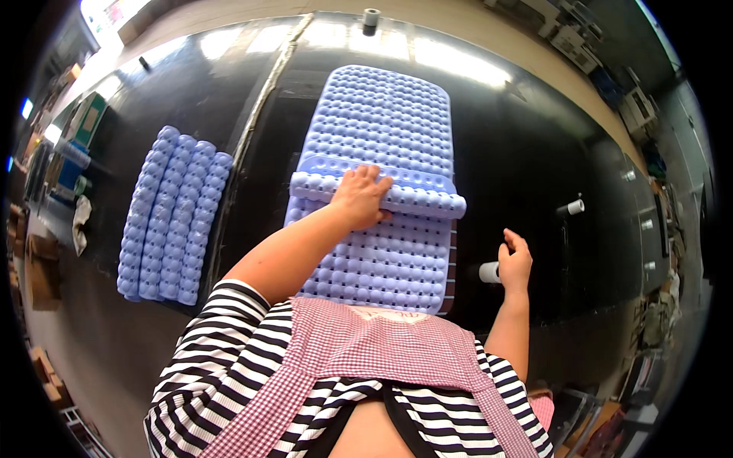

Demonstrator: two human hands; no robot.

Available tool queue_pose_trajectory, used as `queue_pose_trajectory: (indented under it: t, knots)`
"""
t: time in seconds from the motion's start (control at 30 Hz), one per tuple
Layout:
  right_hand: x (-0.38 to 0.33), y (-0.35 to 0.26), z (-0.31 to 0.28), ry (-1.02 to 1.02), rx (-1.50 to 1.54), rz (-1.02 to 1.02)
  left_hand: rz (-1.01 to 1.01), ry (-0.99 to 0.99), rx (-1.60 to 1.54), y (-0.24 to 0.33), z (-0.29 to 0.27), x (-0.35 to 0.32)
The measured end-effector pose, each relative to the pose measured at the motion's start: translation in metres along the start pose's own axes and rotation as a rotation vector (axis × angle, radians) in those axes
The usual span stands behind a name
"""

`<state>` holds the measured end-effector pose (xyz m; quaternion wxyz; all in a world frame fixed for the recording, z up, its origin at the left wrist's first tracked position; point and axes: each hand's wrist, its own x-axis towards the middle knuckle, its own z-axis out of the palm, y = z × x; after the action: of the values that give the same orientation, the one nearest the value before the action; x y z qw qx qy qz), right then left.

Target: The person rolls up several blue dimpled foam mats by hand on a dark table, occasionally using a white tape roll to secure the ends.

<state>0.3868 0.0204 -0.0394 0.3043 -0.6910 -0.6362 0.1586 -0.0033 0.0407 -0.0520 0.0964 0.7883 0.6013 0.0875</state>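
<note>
A lavender-blue bubble-textured bath mat (382, 114) lies lengthwise on the black table in front of me. A thick rolled or folded ridge (424, 200) of the same material runs across its middle. My left hand (360, 200) grips this ridge, its fingers curled over the top and the thumb on the near side. To the right of the mat, my right hand (516, 263) is raised with its fingers loosely bent and apart, holding nothing that I can see. Just left of its wrist is a white roll (489, 272), partly beside the hand.
Several lavender-blue bubble-textured rolls (174, 217) lie side by side on the left of the black table (527, 175). A light seam (263, 99) crosses the tabletop. Other small white rolls sit at the right (576, 207) and at the far edge (371, 17).
</note>
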Motion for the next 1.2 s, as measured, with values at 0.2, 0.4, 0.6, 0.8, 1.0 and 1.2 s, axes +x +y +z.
queue_pose_trajectory:
  t: [0.2, 0.4, 0.6, 0.8, 1.0, 1.2]
  knots:
    - [-0.002, 0.011, -0.032, -0.513, -0.170, 0.168, 0.037, 0.074, 0.047, 0.000, 0.005, -0.003]
    - [-0.004, 0.016, -0.028, -0.547, -0.277, 0.206, 0.113, 0.099, 0.037, 0.017, 0.008, -0.043]
    - [-0.021, 0.012, -0.024, -0.221, 0.555, 0.061, 0.223, 0.130, -0.005, 0.044, 0.016, -0.133]
    - [-0.062, -0.123, 0.069, -0.814, 1.367, 0.001, 0.169, 0.081, -0.099, 0.042, 0.003, -0.124]
    - [-0.067, -0.129, 0.121, -0.837, 1.102, 0.024, -0.006, 0.205, -0.668, 0.040, -0.022, -0.129]
    - [-0.069, -0.133, 0.116, -0.865, 0.954, 0.039, 0.130, 0.225, -0.518, 0.045, -0.055, -0.118]
